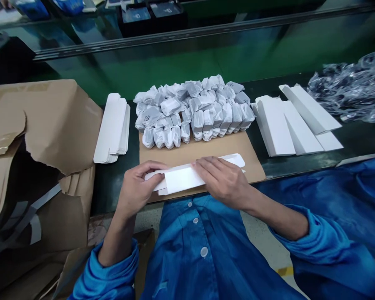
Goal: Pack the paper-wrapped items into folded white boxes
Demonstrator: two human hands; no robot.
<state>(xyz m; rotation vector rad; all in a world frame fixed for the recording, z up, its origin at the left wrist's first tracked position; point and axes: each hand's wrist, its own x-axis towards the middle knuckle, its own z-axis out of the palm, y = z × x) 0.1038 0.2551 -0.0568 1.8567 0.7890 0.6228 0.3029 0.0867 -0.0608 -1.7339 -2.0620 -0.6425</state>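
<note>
A long white carton (183, 180) with flaps at both ends lies across a brown cardboard sheet (231, 147), at the sheet's near edge. My left hand (140, 183) pinches its left end between thumb and fingers. Across the right half, my right hand (221, 179) lies with its fingers close together, gripping the carton; its thumb is hidden. Just beyond is a pile of small items in whitish wrapping (195, 106), stacked in rows on the far part of the sheet.
Flat white cartons (112, 127) are stacked to the left, beside a big torn cardboard box (46, 121). More white cartons (278, 129) stand on the right. Behind them lie bagged dark cables (353, 85). A ledge with black trays (151, 16) runs along the back.
</note>
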